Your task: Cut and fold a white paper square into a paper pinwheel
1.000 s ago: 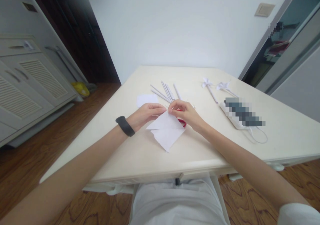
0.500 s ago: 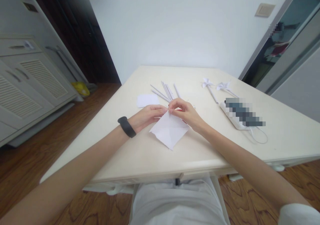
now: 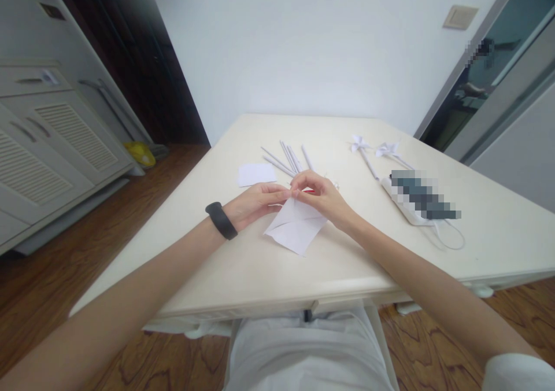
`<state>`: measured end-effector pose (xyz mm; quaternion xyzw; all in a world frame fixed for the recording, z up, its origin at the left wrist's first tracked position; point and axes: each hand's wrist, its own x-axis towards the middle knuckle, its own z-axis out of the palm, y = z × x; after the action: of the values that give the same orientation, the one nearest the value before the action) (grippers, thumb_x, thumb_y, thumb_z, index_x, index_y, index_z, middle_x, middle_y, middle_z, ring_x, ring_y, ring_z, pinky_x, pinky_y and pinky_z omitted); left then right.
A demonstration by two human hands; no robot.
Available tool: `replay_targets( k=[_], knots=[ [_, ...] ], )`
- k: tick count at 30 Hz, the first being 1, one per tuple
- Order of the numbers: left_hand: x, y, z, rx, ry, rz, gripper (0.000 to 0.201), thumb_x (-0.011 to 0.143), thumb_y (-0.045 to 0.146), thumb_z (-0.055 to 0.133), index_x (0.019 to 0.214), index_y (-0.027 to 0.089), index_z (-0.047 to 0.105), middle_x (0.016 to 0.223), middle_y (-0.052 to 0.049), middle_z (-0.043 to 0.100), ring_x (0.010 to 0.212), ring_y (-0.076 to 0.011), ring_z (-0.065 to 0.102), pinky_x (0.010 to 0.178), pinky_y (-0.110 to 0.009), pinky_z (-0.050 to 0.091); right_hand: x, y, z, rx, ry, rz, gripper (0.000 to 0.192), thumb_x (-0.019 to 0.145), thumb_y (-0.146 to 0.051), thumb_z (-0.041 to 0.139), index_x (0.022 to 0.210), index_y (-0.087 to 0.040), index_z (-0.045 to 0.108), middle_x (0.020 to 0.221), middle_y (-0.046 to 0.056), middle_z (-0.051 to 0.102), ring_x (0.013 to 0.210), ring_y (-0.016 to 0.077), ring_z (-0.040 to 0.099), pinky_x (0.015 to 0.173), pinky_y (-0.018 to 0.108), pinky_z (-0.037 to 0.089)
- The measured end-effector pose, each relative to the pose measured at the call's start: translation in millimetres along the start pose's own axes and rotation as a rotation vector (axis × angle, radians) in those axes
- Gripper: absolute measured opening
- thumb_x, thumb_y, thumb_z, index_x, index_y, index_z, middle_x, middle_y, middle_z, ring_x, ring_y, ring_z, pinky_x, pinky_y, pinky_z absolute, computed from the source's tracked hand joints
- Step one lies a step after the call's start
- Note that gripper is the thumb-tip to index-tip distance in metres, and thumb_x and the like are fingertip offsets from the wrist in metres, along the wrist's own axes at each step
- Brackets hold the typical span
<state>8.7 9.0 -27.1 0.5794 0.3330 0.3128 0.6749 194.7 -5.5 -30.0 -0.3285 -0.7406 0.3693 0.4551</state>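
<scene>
A white folded paper sheet [image 3: 296,230] lies on the cream table [image 3: 243,269] in front of me, creased into triangles. My left hand [image 3: 256,200], with a black band on its wrist, pinches the paper's far corner. My right hand [image 3: 321,196] pinches the same corner from the other side, fingertips touching the left ones. A bit of a red object [image 3: 309,190] shows just under my right fingers; most of it is hidden.
Several rolled white paper sticks [image 3: 288,161] lie beyond my hands, a small white paper piece [image 3: 256,174] to their left. Two paper flowers on stems [image 3: 373,151] and a blurred item on a white pouch [image 3: 422,201] sit at right. A cabinet [image 3: 47,142] stands at left.
The paper has been turned and refolded between my fingers, its lower point shifting slightly right; the red object is now mostly covered. Both hands stayed in place at the far corner.
</scene>
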Motion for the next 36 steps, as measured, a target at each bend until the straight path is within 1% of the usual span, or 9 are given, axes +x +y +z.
replay_targets(
  k=[4,7,14,19,24,29,36],
  knots=[
    [1.4,-1.9,-1.3,-0.008,0.017,0.007,0.019,0.070,0.034,0.070,0.072,0.015,0.067,0.074,-0.003,0.063,0.075,-0.0150,0.056,0.075,-0.030,0.040,-0.6,-1.9,1.2,0.007,-0.004,-0.007,0.014,0.080,-0.034,0.059,0.078,-0.020,0.059,0.095,0.003,0.053,0.088,0.0152,0.052,0.074,0.027,0.043],
    [2.5,-3.2,-2.6,-0.021,0.005,0.017,0.018,0.071,0.032,0.070,0.071,0.015,0.066,0.072,-0.002,0.062,0.072,-0.0138,0.055,0.073,-0.030,0.039,-1.3,-1.8,1.9,0.016,-0.008,-0.011,0.012,0.081,-0.032,0.059,0.079,-0.020,0.059,0.095,0.003,0.053,0.087,0.0148,0.052,0.074,0.027,0.042],
    [1.7,-3.6,-1.8,-0.069,-0.010,0.023,0.018,0.074,0.031,0.067,0.078,0.014,0.067,0.078,-0.005,0.066,0.075,-0.0163,0.058,0.074,-0.031,0.041,-2.0,-1.9,0.5,0.031,0.006,0.015,0.011,0.081,-0.030,0.057,0.083,-0.020,0.059,0.094,0.003,0.054,0.085,0.0142,0.052,0.072,0.026,0.042],
    [1.1,-3.0,-0.6,-0.085,-0.015,0.024,0.018,0.073,0.032,0.068,0.076,0.015,0.067,0.073,-0.004,0.065,0.070,-0.0154,0.057,0.069,-0.030,0.041,-2.4,-3.2,1.2,0.036,0.008,0.026,0.010,0.081,-0.030,0.057,0.083,-0.020,0.058,0.093,0.002,0.055,0.083,0.0140,0.052,0.070,0.026,0.041],
    [2.7,-3.8,-0.8,-0.055,-0.011,0.041,0.016,0.072,0.031,0.070,0.075,0.016,0.065,0.076,-0.003,0.063,0.074,-0.0147,0.056,0.072,-0.029,0.041,-1.9,-3.9,2.6,0.051,-0.011,0.015,0.011,0.080,-0.030,0.058,0.085,-0.021,0.058,0.092,0.002,0.056,0.085,0.0141,0.053,0.073,0.026,0.042],
    [2.9,-3.8,-0.1,-0.027,-0.015,0.069,0.017,0.071,0.031,0.070,0.068,0.017,0.062,0.074,-0.001,0.060,0.075,-0.0135,0.054,0.071,-0.027,0.040,-1.4,-4.7,2.7,0.053,-0.008,0.016,0.016,0.079,-0.035,0.060,0.085,-0.021,0.057,0.091,0.002,0.056,0.086,0.0146,0.053,0.076,0.027,0.042],
    [2.0,-2.4,0.8,0.014,0.014,0.110,0.014,0.072,0.029,0.069,0.070,0.016,0.063,0.077,-0.002,0.060,0.079,-0.0141,0.054,0.076,-0.028,0.040,-0.9,-5.4,2.0,0.059,-0.023,0.015,0.015,0.079,-0.034,0.060,0.085,-0.020,0.057,0.091,0.002,0.057,0.085,0.0146,0.054,0.077,0.028,0.041]
  ],
)
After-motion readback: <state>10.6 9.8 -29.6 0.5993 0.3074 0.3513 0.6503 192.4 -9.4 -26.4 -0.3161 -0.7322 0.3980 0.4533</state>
